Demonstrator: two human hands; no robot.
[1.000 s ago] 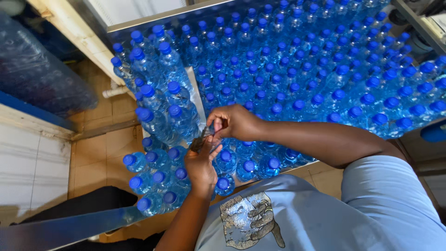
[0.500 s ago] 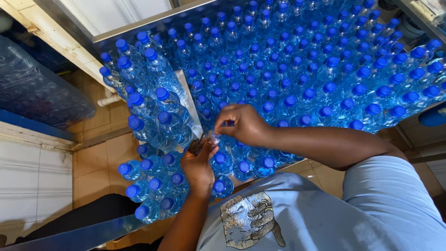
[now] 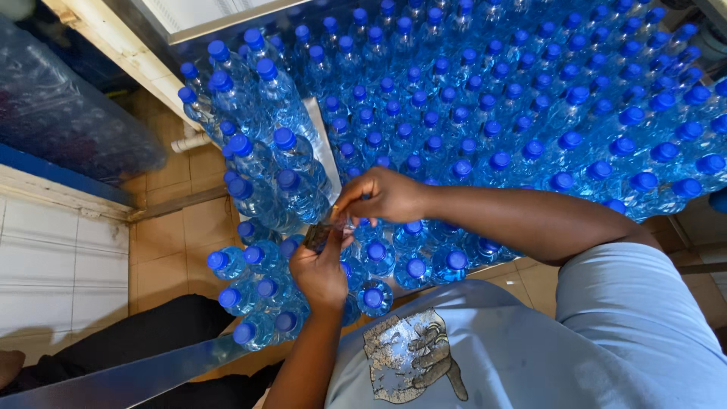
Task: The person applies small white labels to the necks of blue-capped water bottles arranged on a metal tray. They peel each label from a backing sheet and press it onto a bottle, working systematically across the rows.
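Both hands [image 3: 322, 269] [image 3: 379, 195] pinch crinkly clear film [image 3: 333, 227] in closed fingers above ribbed blue-capped bottles [image 3: 469, 113].

Tan floor tiles [image 3: 170, 227], a white tiled wall [image 3: 53, 265] and a wooden beam [image 3: 113, 53] lie alongside.

Both hands meet over a crowd of clear bottles [image 3: 485, 113] with blue caps. The left hand [image 3: 322, 269] pinches a small dark item [image 3: 318, 236], too small to identify; the right hand [image 3: 379, 195] closes its fingertips on it from above. Bottles stand all around them. Tan floor tiles [image 3: 178, 227] lie to the left, beside a white tiled wall [image 3: 53, 273]
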